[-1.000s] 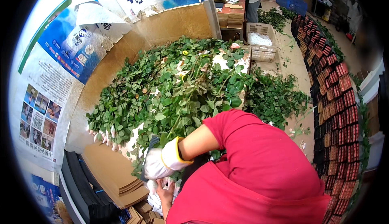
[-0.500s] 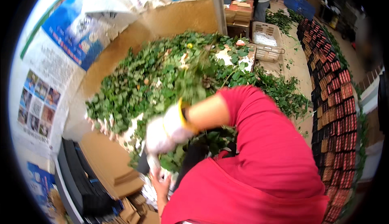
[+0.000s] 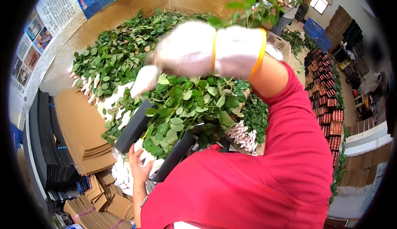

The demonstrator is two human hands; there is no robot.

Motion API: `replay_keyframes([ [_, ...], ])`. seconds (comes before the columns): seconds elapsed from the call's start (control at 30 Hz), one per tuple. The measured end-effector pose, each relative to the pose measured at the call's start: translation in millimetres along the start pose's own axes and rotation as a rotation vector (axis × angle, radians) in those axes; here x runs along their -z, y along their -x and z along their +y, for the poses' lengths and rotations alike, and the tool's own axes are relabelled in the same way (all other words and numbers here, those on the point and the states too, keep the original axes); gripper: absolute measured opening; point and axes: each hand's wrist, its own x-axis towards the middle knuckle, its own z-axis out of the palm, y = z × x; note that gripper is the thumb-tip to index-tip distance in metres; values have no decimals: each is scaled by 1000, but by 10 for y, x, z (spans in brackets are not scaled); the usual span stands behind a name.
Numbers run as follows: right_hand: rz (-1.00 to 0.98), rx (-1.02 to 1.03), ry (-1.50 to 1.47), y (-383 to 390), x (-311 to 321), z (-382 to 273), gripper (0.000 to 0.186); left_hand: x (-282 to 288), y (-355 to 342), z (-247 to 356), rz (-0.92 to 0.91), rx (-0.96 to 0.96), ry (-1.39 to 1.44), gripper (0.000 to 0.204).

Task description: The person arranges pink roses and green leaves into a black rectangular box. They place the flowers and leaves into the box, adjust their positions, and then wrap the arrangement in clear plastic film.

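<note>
My right hand [image 3: 182, 49], in a white glove with yellow bands, is raised over the greenery and blurred. It is closed on a leafy flower stem; its white-wrapped head [image 3: 144, 81] sticks out below the fingers, and its leaves [image 3: 252, 11] show beyond the cuff. My bare left hand [image 3: 139, 169] rests low, fingers apart, at the lower edge of a black corrugated sheet [image 3: 134, 127]. White-wrapped flower heads [image 3: 147, 156] lie beside it. Between this sheet and a second black one [image 3: 175, 156] lies a bunch of leafy stems [image 3: 186, 109].
A large heap of leafy stems [image 3: 120, 47] covers the bench. Flat cardboard [image 3: 82, 129], black sheets [image 3: 45, 142] and folded cardboard [image 3: 82, 208] are stacked at left. Wrapped flower heads [image 3: 244, 136] lie at right. Boxed rows [image 3: 324, 100] line the floor; a person [image 3: 291, 5] stands behind.
My right hand has swung up and away from my left hand, carrying the stem. The view has shifted, bringing the black sheets and the bunch between them into plainer sight.
</note>
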Motion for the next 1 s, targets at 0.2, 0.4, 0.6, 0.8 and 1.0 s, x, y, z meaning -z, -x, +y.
replay_keyframes([
  [0.2,-5,185,-301,-383,-948,-978,21,23,-56,18,-44,-65,-248,58],
  [0.4,228,318,-426,-632,-2072,-1562,17,64,-19,-155,-60,37,-207,80],
  [0.6,-19,282,-547,-661,-2181,-1585,21,87,4,-182,-105,95,-344,91],
  [0.8,50,266,-535,-544,-2102,-1606,21,31,32,-148,-79,72,-107,90],
  [1.0,90,246,-589,-570,-2063,-1557,19,37,-2,-396,-54,-63,-327,86],
])
